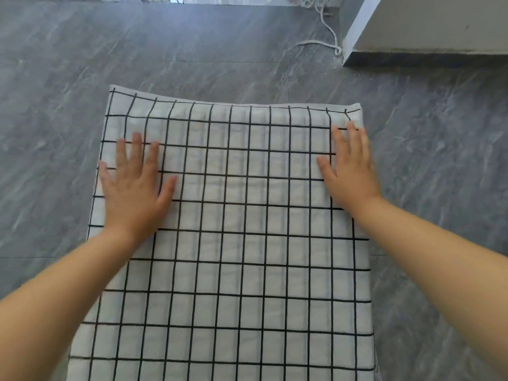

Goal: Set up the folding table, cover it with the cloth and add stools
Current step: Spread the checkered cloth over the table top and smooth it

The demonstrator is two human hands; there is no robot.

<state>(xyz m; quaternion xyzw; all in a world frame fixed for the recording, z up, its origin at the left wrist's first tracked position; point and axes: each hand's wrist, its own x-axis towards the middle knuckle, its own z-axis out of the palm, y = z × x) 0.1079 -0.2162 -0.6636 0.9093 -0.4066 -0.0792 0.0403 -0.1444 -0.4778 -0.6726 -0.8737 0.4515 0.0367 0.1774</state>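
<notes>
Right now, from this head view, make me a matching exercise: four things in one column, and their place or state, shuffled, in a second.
Things:
1. left hand
2. right hand
3. cloth
4. cord

Places or states:
A. lies loose on the grey floor by the wall corner
B. flat, fingers spread, near the cloth's left edge
C. white with a black grid, spread out flat
D. flat near the cloth's far right corner

Pairs: 1-B, 2-D, 3-C, 4-A
</notes>
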